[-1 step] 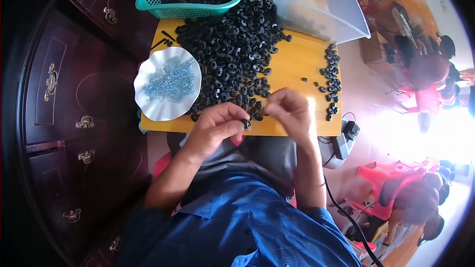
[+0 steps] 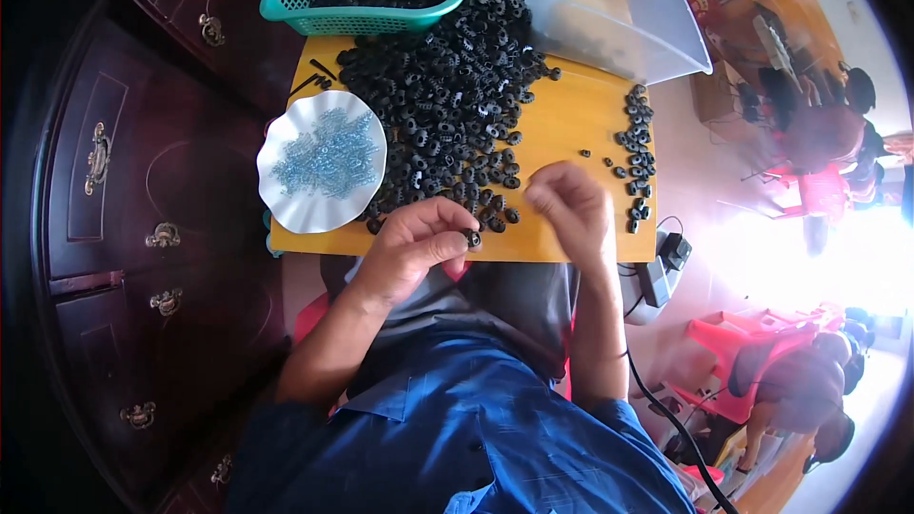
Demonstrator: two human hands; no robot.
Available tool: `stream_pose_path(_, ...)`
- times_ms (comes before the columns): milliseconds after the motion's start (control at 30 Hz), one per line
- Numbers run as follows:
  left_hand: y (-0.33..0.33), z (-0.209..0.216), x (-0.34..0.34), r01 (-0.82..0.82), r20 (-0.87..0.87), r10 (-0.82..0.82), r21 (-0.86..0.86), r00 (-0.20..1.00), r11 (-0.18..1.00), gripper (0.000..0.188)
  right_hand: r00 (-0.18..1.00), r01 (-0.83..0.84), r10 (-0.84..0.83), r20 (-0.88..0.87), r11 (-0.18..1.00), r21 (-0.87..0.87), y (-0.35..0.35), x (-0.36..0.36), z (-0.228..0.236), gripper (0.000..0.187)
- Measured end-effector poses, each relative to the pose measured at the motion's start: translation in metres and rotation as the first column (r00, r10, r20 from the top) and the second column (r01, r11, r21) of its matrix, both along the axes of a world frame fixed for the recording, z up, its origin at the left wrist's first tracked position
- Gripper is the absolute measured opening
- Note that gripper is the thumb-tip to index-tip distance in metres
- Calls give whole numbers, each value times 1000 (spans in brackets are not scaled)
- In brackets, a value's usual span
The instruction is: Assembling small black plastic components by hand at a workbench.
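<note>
My left hand [image 2: 411,246] pinches a small black plastic part [image 2: 473,239] with a hole in its end, which looks like a cord lock body, just over the table's near edge. To its right my right hand [image 2: 574,213] is held above the table, thumb and forefinger together. Whether anything sits between those fingertips is too small to tell. A heap of similar black parts [image 2: 433,95] spreads over the table in front of my hands. Left of the heap, a white wavy-rimmed plate [image 2: 278,207] bears many tiny bluish, shiny pieces that look like springs [image 2: 328,154].
A green basket [image 2: 381,19] of black pieces stands at the far left of the yellow table [image 2: 562,114]. At the far right is a clear plastic bin [image 2: 628,24]. Black parts [image 2: 636,148] line the right edge. Dark drawers [image 2: 105,162] flank the left; other people sit at right.
My right hand has moved slightly to the right, away from my left hand. My left hand keeps its pinch on the black part in the same place.
</note>
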State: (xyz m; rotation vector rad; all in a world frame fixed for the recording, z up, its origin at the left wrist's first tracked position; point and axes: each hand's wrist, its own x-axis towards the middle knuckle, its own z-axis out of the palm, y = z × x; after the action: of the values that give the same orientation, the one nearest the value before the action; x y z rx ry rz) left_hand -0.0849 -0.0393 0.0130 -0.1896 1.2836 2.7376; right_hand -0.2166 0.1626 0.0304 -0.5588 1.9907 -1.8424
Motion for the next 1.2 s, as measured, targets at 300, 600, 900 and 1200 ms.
stream_pose_path(300,-7,0,-2,42,-101,-28,145,995,989,14,704,586,-91,-704,634,505,34,-67,-28,18)
stream_pose_path(600,-10,1,-2,63,-51,-57,143,997,988,15,726,557,37,-687,555,618,29,-72,-34,11)
stream_pose_path(900,-4,0,-2,-24,17,24,-49,1000,999,15,961,156,-102,-259,967,200,3,-10,-3,6)
stream_pose_path(1200,-2,4,-3,-89,44,95,-122,994,989,16,963,-85,120,241,985,-150,-8,41,6,20)
